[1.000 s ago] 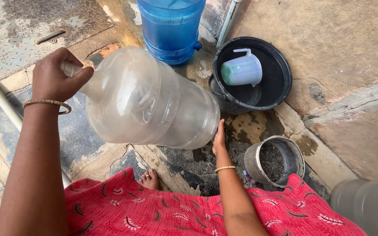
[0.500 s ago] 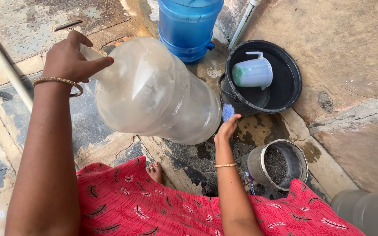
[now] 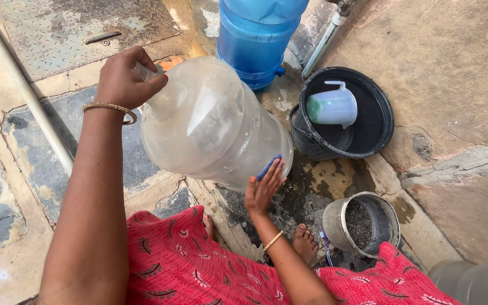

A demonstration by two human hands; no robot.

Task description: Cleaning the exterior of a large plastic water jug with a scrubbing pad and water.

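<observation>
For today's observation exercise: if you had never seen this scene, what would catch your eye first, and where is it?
First, the big clear water jar tilted on its side at centre, the left hand gripping its neck and the right hand pressing a blue scrubber to its base. Behind stands a blue water jar; to the right, a black basin holds a pale jug.

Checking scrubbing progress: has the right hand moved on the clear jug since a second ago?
Yes. The right hand, pressing a blue scrubber, has moved up the clear jug wall, toward the black basin.
</observation>
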